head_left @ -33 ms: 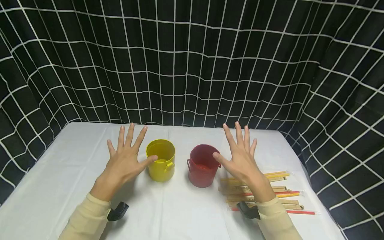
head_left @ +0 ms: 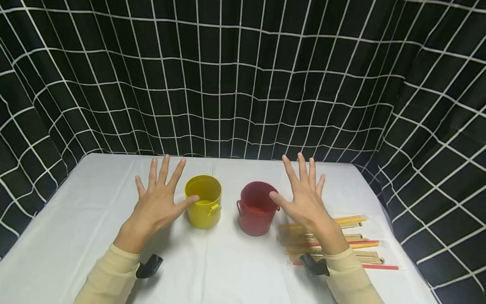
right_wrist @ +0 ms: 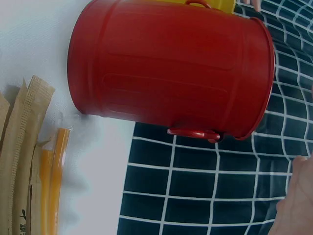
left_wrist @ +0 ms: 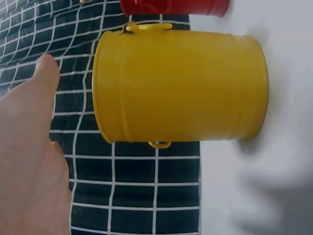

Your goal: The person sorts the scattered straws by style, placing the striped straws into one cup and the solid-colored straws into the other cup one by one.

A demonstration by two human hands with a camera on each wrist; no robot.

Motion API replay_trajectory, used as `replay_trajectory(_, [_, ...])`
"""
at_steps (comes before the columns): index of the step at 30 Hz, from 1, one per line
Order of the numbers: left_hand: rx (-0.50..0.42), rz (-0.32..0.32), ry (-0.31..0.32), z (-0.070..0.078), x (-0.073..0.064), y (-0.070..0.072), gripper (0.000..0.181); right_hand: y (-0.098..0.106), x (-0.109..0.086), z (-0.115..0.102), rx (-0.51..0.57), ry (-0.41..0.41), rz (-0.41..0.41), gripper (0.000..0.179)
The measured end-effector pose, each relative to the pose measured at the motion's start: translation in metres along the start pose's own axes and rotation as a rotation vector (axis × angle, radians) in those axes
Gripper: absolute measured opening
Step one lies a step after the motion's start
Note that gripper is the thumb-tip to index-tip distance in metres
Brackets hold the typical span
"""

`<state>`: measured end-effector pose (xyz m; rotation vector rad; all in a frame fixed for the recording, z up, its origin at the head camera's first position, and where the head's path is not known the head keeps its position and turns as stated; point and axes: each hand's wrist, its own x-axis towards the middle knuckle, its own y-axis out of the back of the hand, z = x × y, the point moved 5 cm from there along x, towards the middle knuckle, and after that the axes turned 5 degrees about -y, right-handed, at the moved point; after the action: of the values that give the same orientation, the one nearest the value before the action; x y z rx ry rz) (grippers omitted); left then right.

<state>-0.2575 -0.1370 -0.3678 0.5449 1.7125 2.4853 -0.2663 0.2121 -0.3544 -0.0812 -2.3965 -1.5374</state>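
A yellow bucket (head_left: 203, 213) and a red bucket (head_left: 256, 217) stand upright, side by side, in the middle of the white table. My left hand (head_left: 157, 207) hovers left of the yellow one with fingers spread, its thumb overlapping that rim in the head view. In the left wrist view the thumb (left_wrist: 46, 73) is apart from the yellow wall. Fingers fanned out, my right hand (head_left: 305, 207) hangs over the table just right of the red bucket and holds nothing. Small handle lugs show on the sides of both buckets.
Straws in paper and clear wrappers (head_left: 373, 255), some yellow and some red, lie in a loose group under my right forearm. The white tablecloth (head_left: 235, 274) covers the table. A black curtain with a white grid (head_left: 243, 84) encloses the back and sides.
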Motion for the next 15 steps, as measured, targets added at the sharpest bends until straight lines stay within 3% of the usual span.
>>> replay_trajectory(8, [-0.019,-0.004,0.003,0.0014,-0.0003,0.0018,0.096,0.0011,-0.0006,0.002,-0.006,-0.001,-0.002,0.092])
replay_trajectory(15, [-0.016,-0.014,0.011,-0.0062,0.0002,0.0022,0.098,-0.0017,0.0001,0.0004,-0.005,-0.001,-0.008,0.092])
